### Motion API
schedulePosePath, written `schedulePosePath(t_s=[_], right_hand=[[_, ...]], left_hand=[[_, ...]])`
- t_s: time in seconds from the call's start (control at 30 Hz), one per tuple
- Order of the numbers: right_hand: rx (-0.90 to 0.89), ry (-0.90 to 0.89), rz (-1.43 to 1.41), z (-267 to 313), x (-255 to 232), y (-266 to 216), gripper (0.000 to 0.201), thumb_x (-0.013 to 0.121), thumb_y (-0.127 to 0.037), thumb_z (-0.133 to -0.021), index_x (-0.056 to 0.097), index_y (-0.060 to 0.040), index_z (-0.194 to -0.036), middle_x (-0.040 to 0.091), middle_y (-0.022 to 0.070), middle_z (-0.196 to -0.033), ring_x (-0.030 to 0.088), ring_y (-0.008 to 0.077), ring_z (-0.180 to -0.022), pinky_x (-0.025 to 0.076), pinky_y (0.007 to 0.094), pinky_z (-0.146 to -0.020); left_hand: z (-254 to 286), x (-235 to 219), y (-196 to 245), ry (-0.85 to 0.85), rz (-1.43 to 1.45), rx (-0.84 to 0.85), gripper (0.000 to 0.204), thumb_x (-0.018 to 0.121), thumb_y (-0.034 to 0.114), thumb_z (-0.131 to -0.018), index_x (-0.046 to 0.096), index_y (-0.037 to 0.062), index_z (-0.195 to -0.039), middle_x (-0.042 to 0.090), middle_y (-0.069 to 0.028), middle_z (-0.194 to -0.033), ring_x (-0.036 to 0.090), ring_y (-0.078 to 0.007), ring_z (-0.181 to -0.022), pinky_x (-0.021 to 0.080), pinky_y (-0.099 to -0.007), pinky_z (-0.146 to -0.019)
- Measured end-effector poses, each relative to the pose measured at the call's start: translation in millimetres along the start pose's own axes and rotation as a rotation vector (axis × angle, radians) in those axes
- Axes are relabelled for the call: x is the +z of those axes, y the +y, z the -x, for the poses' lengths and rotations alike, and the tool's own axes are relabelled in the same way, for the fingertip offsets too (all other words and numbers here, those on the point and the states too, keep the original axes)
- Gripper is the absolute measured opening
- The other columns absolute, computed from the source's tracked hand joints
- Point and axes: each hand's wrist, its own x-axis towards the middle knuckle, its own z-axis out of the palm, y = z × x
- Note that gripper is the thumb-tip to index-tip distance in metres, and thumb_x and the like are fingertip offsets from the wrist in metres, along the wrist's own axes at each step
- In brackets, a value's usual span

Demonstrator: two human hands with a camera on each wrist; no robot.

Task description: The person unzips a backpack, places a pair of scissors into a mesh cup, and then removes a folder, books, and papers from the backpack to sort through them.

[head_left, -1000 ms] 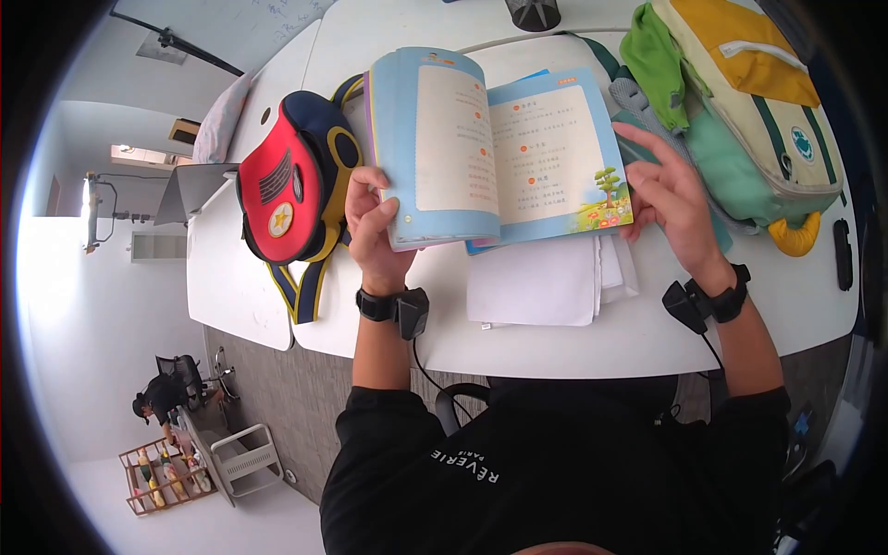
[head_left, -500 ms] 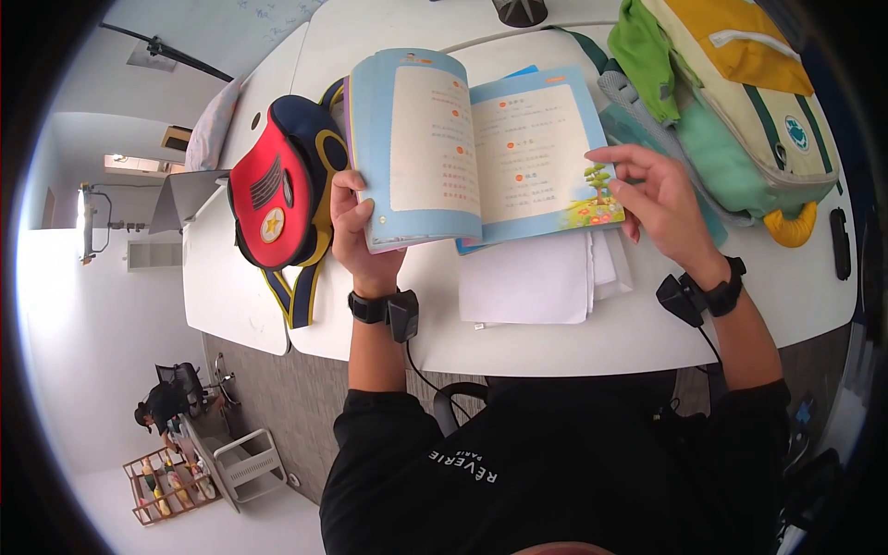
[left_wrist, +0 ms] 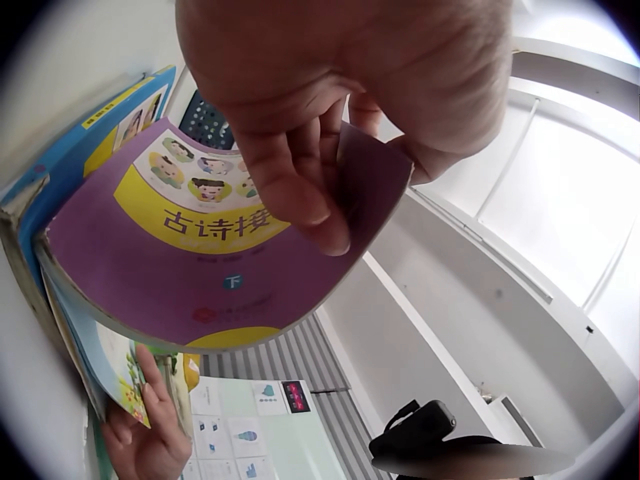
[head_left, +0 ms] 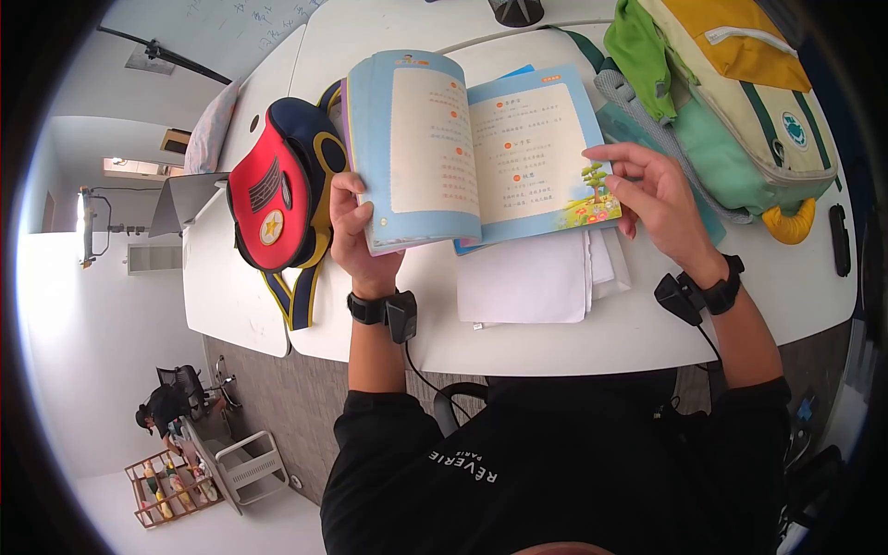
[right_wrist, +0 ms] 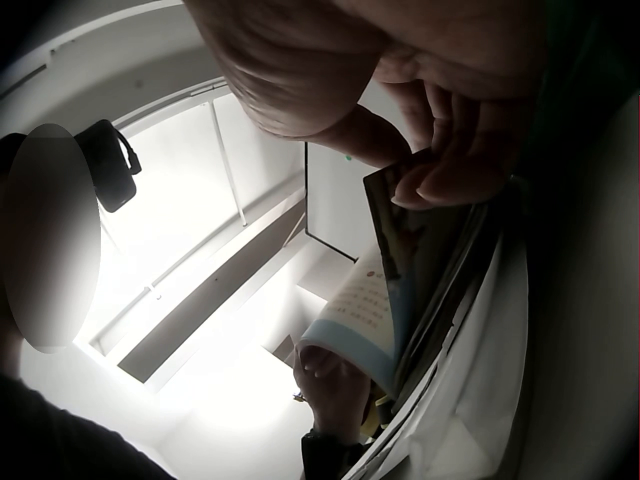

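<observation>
An open book (head_left: 532, 176) with blue-bordered pages lies between my hands, its left half raised. My left hand (head_left: 363, 240) grips the lower left edge, thumb on the page. In the left wrist view, its fingers curl over the purple cover (left_wrist: 140, 255), which carries Chinese characters and cartoon faces. My right hand (head_left: 661, 199) pinches the right page's outer edge near the printed tree, thumb in front. The right wrist view shows that thumb and fingers meeting at the page corner (right_wrist: 385, 205). A blue book (left_wrist: 80, 145) lies against the purple one, mostly hidden from above.
White papers (head_left: 523, 291) lie below the book on the white table (head_left: 444, 347). A red and navy bag (head_left: 268, 199) sits left, a green and cream backpack (head_left: 740, 139) right. A black pen-like item (head_left: 840, 240) is at the far right; a black mesh holder (head_left: 516, 11) stands behind.
My right hand has shifted from beside the page's edge onto it, the index fingertip now at the tree. The book and left hand sit slightly further left in the head view.
</observation>
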Motion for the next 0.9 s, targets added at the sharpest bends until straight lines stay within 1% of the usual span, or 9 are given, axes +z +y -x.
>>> schedulePosePath(t_s=[0.07,0.17,0.33,0.43,0.57,0.63,0.83,0.87,0.9], right_hand=[[0.003,0.002,-0.007,-0.2,0.0,0.4,0.030,0.054,-0.006,-0.095,0.063,0.0008,-0.123,0.060,0.0063,-0.085,0.053,0.0058,-0.051,0.041,0.0195,-0.045],[0.006,0.003,-0.009,-0.3,-0.1,0.8,0.030,0.054,-0.006,-0.095,0.063,0.0007,-0.123,0.061,0.0062,-0.083,0.053,0.0059,-0.051,0.041,0.0198,-0.045],[-0.003,-0.007,-0.025,-1.1,-0.6,2.6,0.031,0.054,-0.009,-0.096,0.062,0.0014,-0.124,0.061,0.0052,-0.080,0.053,0.0059,-0.052,0.042,0.0202,-0.046],[0.002,0.000,-0.032,-0.2,0.5,0.1,0.032,0.053,-0.008,-0.095,0.061,0.0019,-0.125,0.061,0.0051,-0.080,0.053,0.0059,-0.052,0.042,0.0202,-0.046],[-0.008,-0.009,-0.031,-0.5,-0.6,0.6,0.033,0.053,-0.008,-0.095,0.061,0.0020,-0.126,0.061,0.0049,-0.079,0.053,0.0061,-0.052,0.042,0.0205,-0.046],[-0.006,-0.007,-0.025,-0.4,-0.3,0.4,0.034,0.053,-0.008,-0.095,0.060,0.0018,-0.126,0.060,0.0047,-0.079,0.053,0.0062,-0.052,0.042,0.0208,-0.046],[0.001,-0.009,-0.028,-0.5,-0.7,0.2,0.035,0.053,-0.008,-0.095,0.059,0.0017,-0.128,0.061,0.0047,-0.079,0.053,0.0063,-0.053,0.042,0.0211,-0.046],[0.001,-0.009,-0.028,-0.5,-0.8,0.1,0.035,0.053,-0.008,-0.095,0.059,0.0017,-0.128,0.061,0.0047,-0.079,0.053,0.0063,-0.053,0.042,0.0211,-0.046],[0.003,-0.010,-0.031,-0.5,-0.8,-0.2,0.035,0.053,-0.009,-0.095,0.059,0.0016,-0.128,0.061,0.0046,-0.078,0.053,0.0063,-0.053,0.042,0.0211,-0.046]], left_hand=[[0.0,0.3,0.5,-0.015,0.005,-0.011,0.023,0.050,0.014,-0.083,0.045,0.0090,-0.106,0.060,-0.0212,-0.106,0.064,-0.0242,-0.070,0.053,-0.0280,-0.049],[0.4,0.1,0.2,-0.025,0.002,-0.016,0.024,0.051,0.013,-0.083,0.045,0.0085,-0.106,0.059,-0.0214,-0.106,0.065,-0.0253,-0.074,0.054,-0.0288,-0.051],[1.2,6.7,-1.4,0.063,-0.031,0.013,0.024,0.051,0.013,-0.082,0.045,0.0085,-0.106,0.059,-0.0205,-0.107,0.067,-0.0292,-0.089,0.059,-0.0324,-0.063],[0.4,4.0,-1.7,0.023,-0.001,0.005,0.024,0.052,0.012,-0.082,0.046,0.0086,-0.105,0.059,-0.0195,-0.107,0.067,-0.0297,-0.090,0.059,-0.0328,-0.064],[0.5,2.3,-0.6,0.009,0.007,-0.006,0.024,0.052,0.012,-0.081,0.046,0.0087,-0.104,0.059,-0.0187,-0.106,0.067,-0.0287,-0.088,0.059,-0.0327,-0.064],[0.7,0.1,-0.5,-0.014,0.009,-0.015,0.024,0.052,0.012,-0.082,0.046,0.0088,-0.104,0.059,-0.0182,-0.105,0.067,-0.0271,-0.086,0.059,-0.0317,-0.062],[1.2,4.3,-1.5,0.022,-0.011,0.006,0.023,0.052,0.012,-0.082,0.047,0.0087,-0.104,0.060,-0.0168,-0.104,0.067,-0.0255,-0.083,0.057,-0.0297,-0.057],[1.1,3.3,-1.7,0.022,-0.011,0.006,0.023,0.052,0.012,-0.082,0.047,0.0087,-0.104,0.060,-0.0168,-0.104,0.067,-0.0255,-0.083,0.057,-0.0297,-0.057],[0.6,1.6,-1.8,0.000,0.016,0.006,0.022,0.052,0.012,-0.082,0.047,0.0086,-0.104,0.060,-0.0165,-0.104,0.067,-0.0261,-0.085,0.058,-0.0313,-0.061]])
